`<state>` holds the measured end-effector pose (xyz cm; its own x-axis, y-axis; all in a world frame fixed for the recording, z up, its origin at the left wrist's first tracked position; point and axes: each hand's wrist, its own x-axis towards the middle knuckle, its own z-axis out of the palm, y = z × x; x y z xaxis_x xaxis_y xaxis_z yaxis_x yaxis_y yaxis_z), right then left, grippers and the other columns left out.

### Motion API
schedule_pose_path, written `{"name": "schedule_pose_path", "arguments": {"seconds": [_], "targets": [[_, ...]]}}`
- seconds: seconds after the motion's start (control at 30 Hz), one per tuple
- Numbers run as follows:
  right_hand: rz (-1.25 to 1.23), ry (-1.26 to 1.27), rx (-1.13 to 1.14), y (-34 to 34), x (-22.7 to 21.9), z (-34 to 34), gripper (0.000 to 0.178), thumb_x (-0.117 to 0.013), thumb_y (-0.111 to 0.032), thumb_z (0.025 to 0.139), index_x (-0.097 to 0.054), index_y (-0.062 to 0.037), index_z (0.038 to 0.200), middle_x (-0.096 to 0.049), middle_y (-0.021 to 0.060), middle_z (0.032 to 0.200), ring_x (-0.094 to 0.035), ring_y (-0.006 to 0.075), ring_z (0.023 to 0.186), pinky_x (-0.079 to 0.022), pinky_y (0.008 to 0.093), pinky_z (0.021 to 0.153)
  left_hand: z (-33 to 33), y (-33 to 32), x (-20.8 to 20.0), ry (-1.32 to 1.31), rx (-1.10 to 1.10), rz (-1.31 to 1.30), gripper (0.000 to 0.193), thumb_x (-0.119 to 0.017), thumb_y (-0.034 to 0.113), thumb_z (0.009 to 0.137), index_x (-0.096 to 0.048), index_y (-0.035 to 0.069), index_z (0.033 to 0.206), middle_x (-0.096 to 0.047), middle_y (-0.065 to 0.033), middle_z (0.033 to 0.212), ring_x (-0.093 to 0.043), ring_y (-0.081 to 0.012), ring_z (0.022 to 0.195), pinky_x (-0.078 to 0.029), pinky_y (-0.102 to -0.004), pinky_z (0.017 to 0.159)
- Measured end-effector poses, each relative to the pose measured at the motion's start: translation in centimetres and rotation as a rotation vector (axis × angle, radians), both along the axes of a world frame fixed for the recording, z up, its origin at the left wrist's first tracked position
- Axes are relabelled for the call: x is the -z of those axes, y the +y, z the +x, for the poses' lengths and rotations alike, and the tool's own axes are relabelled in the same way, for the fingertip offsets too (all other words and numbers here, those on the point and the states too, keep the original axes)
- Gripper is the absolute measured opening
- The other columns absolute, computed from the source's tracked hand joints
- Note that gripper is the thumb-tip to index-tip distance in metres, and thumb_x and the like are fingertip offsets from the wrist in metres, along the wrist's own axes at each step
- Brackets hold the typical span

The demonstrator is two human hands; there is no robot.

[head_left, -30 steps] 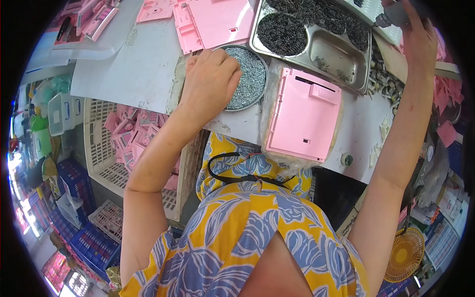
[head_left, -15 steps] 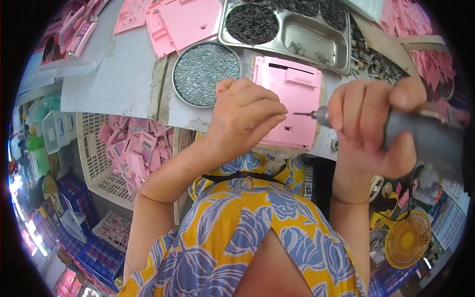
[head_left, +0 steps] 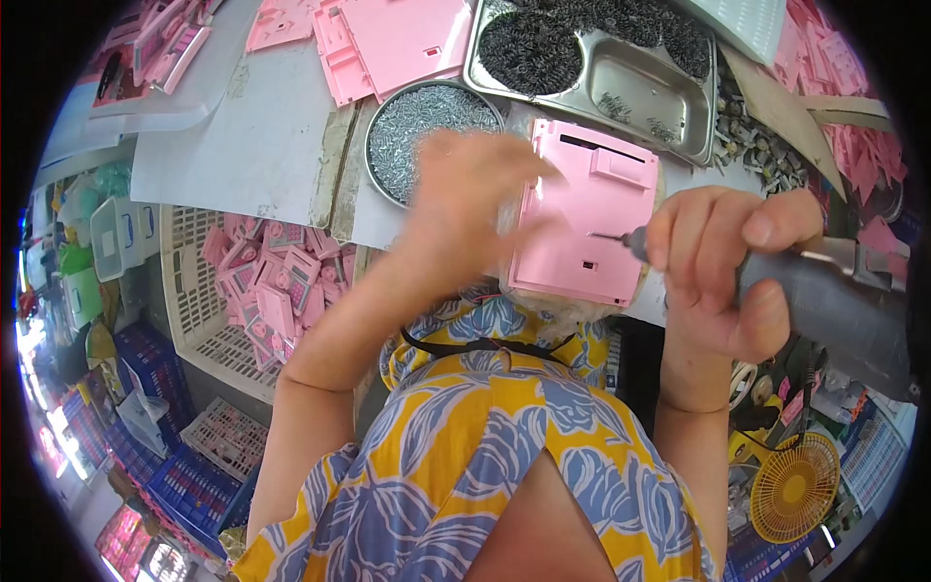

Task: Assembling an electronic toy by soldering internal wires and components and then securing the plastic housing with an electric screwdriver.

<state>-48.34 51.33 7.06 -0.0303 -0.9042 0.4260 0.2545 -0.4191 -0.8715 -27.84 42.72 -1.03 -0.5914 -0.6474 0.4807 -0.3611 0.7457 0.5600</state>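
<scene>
My right hand (head_left: 722,262) is wrapped round a grey electric screwdriver (head_left: 824,306). Its thin bit points left, over a pink plastic case (head_left: 606,228) with a raised block and a dark slot near its far edge. My left hand (head_left: 465,213) is smeared by motion above the case's left edge; its thumb and fingers look apart, and I make out nothing between them. Behind that hand stands a round metal dish (head_left: 388,126) heaped with small silvery screws, partly covered by the hand. Clear plastic wrapping (head_left: 553,310) shows beneath the case's near edge.
A steel tray (head_left: 635,82) with dark springs stands at the back. Pink panels (head_left: 398,48) lie to its left. Small metal parts (head_left: 756,145) are piled at right. Lower left, a cream crate (head_left: 199,310) holds pink calculator-like pieces; a yellow fan (head_left: 795,490) stands lower right.
My left hand has gone from a pinch to spread fingers, drawing back slightly left toward the screw dish. The screwdriver stays in my right hand. The whole view has shifted a little.
</scene>
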Motion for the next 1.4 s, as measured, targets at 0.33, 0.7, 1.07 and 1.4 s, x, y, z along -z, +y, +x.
{"name": "schedule_pose_path", "arguments": {"seconds": [0.33,0.7,1.07,1.4], "targets": [[0.056,0.003,0.117,3.3,0.6,-2.2,0.032,-0.064,-0.030,0.096,-0.052,-0.0095,0.117,-0.045,-0.0042,0.061,-0.043,0.0105,0.052,-0.043,0.0307,0.060,3.5,-5.5,2.0,-0.403,-0.242,-0.135,0.016,-0.073,0.025,0.087,-0.069,0.010,0.082,-0.065,-0.0069,0.097,-0.061,-0.0297,0.097,-0.043,-0.0487,0.084],[0.172,-0.081,0.088,8.7,3.1,-2.2,0.030,-0.072,-0.012,0.090,-0.052,-0.0068,0.112,-0.054,0.0025,0.070,-0.053,0.0156,0.064,-0.051,0.0380,0.072,2.4,-5.9,0.4,-0.270,-0.176,0.201,0.022,-0.068,0.022,0.094,-0.067,0.002,0.084,-0.065,-0.0157,0.078,-0.064,-0.0348,0.075,-0.049,-0.0442,0.069],[0.100,0.049,0.142,8.3,3.8,-1.6,0.024,-0.076,-0.009,0.086,-0.057,-0.0023,0.100,-0.058,0.0043,0.065,-0.054,0.0189,0.050,-0.050,0.0334,0.053,-3.2,4.3,-0.6,0.090,0.439,0.177,0.011,-0.075,0.011,0.082,-0.069,0.007,0.091,-0.067,-0.0069,0.083,-0.066,-0.0280,0.076,-0.053,-0.0391,0.070],[-0.046,-0.076,0.070,6.5,0.2,-3.2,0.030,-0.074,-0.030,0.093,-0.054,-0.0137,0.108,-0.054,-0.0053,0.060,-0.052,0.0089,0.048,-0.049,0.0264,0.051,-6.5,5.5,0.3,0.122,0.556,0.088,0.020,-0.082,0.010,0.076,-0.069,0.007,0.090,-0.069,-0.0050,0.083,-0.065,-0.0231,0.069,-0.049,-0.0354,0.060]]}}
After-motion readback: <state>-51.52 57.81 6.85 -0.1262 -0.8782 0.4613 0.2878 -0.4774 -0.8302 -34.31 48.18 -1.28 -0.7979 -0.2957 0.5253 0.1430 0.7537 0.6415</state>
